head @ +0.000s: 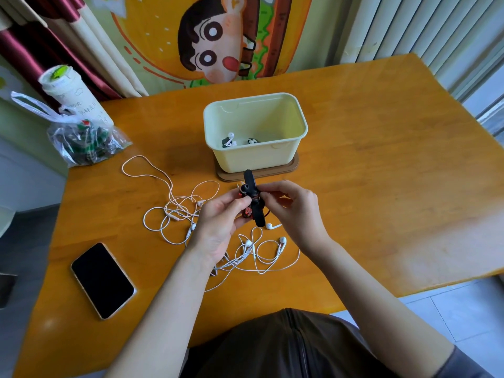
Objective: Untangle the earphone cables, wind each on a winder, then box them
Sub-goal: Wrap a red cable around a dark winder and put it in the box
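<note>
Two wound sets sit in the box at the middle of the worktop, while the left hand and right hand pinch a black winder bearing red earphones above tangled white cables not yet wound.

Light: bright daylight from the far right
Glare: pale sheen on the surface at right
Edges: wide-angle bending
Focus: mostly sharp

Glossy varnished wood table, matt plastic box, glossy glass-faced phone, crinkly clear plastic bag.
</note>
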Demonstrator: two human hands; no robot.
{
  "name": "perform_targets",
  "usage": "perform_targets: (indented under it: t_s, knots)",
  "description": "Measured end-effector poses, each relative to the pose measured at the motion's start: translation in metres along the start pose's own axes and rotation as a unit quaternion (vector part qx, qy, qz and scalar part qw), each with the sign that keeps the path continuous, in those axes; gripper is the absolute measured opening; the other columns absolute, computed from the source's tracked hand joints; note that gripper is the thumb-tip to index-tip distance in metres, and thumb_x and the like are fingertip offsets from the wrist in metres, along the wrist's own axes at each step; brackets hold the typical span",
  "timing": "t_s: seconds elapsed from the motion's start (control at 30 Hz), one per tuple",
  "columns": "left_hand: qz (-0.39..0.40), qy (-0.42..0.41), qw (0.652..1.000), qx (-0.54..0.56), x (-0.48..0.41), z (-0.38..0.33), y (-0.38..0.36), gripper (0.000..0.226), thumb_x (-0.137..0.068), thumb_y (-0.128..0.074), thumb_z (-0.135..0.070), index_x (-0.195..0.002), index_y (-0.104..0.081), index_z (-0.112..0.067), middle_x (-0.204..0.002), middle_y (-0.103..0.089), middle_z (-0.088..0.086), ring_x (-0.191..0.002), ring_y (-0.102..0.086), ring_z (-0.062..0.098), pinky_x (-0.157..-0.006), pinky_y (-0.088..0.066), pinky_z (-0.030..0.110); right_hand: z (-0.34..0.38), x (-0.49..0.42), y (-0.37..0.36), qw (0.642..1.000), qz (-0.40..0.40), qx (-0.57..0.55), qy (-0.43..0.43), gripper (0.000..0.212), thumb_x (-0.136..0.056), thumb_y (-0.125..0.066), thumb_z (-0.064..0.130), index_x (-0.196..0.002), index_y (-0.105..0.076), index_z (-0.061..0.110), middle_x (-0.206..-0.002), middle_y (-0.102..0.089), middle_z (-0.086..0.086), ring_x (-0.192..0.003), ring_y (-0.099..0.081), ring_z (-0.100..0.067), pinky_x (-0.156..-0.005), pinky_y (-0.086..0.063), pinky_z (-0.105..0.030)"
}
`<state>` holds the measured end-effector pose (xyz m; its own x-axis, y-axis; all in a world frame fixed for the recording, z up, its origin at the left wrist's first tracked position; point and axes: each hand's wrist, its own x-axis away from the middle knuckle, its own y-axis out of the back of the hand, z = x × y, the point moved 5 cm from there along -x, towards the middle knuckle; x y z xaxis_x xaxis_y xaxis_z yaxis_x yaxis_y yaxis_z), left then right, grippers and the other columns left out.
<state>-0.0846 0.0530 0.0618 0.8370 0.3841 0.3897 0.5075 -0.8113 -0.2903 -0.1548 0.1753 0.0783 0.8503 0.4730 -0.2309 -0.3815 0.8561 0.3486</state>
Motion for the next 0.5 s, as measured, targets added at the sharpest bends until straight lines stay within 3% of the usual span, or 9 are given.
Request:
perform_targets:
  t_s: [0.37, 0.5]
  knots:
    - [0.009, 0.036, 0.998, 0.06, -0.028, -0.004, -0.002, 0.019, -0.09, -0.055, -0.002, -0.102, -0.067, -0.011, -0.098, -0.073, 0.006, -0.095, -0.069, 0.016, -0.073, -0.056, 0.023, -0.017, -0.027, -0.007, 0.996, 0.002, -0.045, -0.072, 0.018, -0.089, -0.061, 0.008, -0.099, -0.07, 0.019, -0.092, -0.07, 0.004, -0.087, -0.066, -0.009, -0.077, -0.053, -0.019]
    - [0.016, 0.03, 0.999, 0.029, -0.045, -0.008, -0.005, 0.021, -0.091, -0.053, -0.001, -0.105, -0.067, -0.009, -0.101, -0.072, 0.007, -0.102, -0.067, 0.019, -0.08, -0.056, 0.026, -0.025, -0.041, -0.007, 0.996, -0.012, -0.033, -0.08, 0.016, -0.089, -0.062, 0.008, -0.099, -0.071, 0.017, -0.092, -0.071, 0.004, -0.086, -0.067, -0.01, -0.077, -0.053, -0.021]
